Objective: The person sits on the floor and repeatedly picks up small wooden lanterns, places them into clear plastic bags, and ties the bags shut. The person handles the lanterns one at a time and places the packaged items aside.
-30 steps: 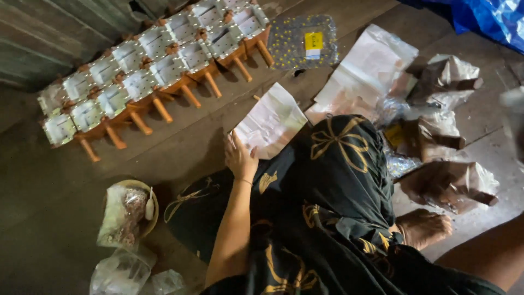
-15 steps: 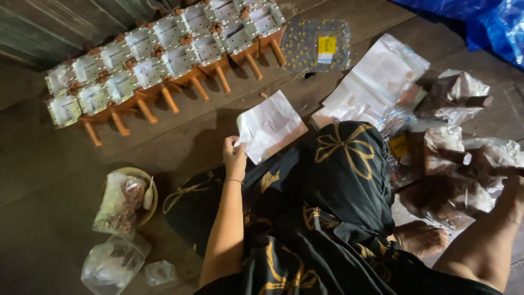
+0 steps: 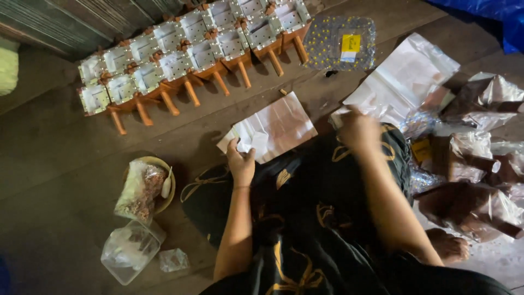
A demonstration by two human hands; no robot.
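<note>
Here, your left hand [image 3: 240, 164] is pinching the near corner of the white folded paper sheet [image 3: 271, 128] lying floorward just ahead, while your blurred right hand [image 3: 358, 130], grip unclear, is hovering farther right.

R hand [image 3: 357, 128] now up at the plastic bag stack [image 3: 404, 82] at 1 o'clock, w/ arm blurred; earlier it was low at 4 o'clock by the wrapped bundles [image 3: 475, 202].
</note>
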